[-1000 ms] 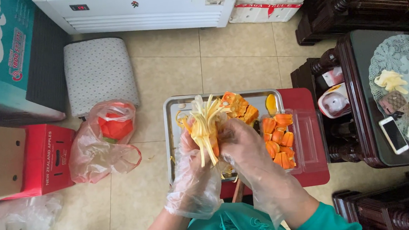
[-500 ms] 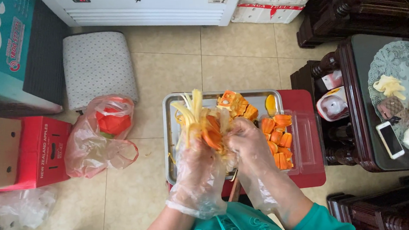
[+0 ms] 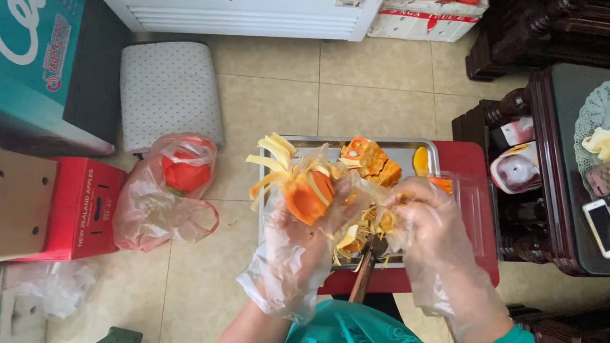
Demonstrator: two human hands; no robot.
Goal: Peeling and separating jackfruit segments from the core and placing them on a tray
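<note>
Left hand [image 3: 298,246], in a clear plastic glove: closed around an orange fruit [image 3: 307,194] with pale peel strips, held above the metal tray [image 3: 390,147]. Right hand [image 3: 425,220], gloved: fingers curled on peel scraps [image 3: 363,231]. Plastic bag [image 3: 165,193] on the floor, left.

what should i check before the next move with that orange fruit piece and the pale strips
1. Left hand gripping the orange fruit piece: ok.
2. Right hand in contact with the pale strips: ok.
3. Plastic gloves intact on both hands: cannot tell.
4. Metal tray directly under the hands to catch scraps: ok.
5. Bare room left on the tray beside the cut orange chunks: ok.
6. Wooden handle near the tray's front edge, whatever is on its end: cannot tell.
</note>
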